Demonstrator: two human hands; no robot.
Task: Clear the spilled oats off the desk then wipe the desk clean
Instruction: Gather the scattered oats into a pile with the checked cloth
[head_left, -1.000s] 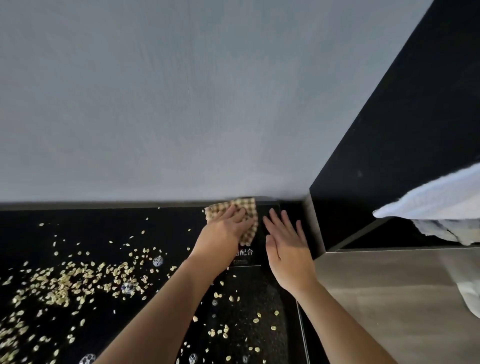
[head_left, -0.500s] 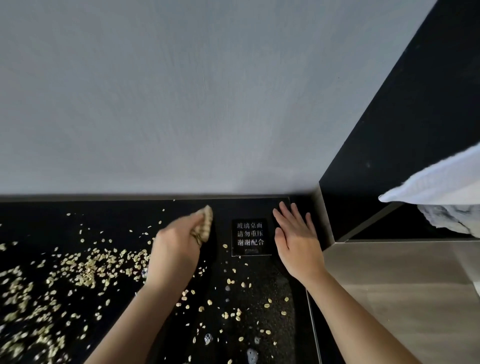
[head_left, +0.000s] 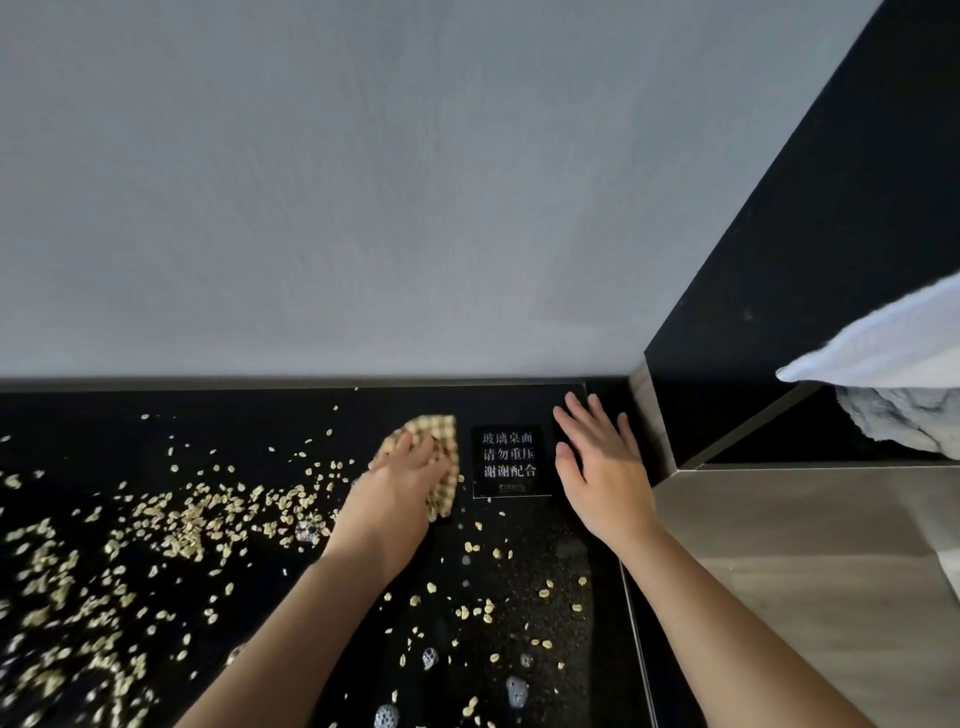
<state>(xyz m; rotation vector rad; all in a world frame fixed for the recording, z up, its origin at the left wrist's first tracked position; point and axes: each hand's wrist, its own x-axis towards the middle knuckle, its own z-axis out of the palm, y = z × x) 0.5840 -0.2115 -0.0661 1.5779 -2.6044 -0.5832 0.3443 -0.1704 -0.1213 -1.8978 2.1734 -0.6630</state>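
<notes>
Pale oats lie scattered over the black glass desk, thickest at the left, with loose flakes near the front middle. My left hand presses a beige checked cloth onto the desk with its fingers curled over it, just left of a small black sign with white characters. Flat on the desk to the right of the sign rests my right hand, fingers straight, holding nothing.
A grey wall runs along the desk's back edge and a black panel closes the right side. Small foam blobs dot the front of the desk. White towels hang at the right above a wooden floor.
My left hand swept the cloth leftward off the sign, lifting it bunched, then came back right and pressed it down beside the sign. My right hand stayed flat in place.
</notes>
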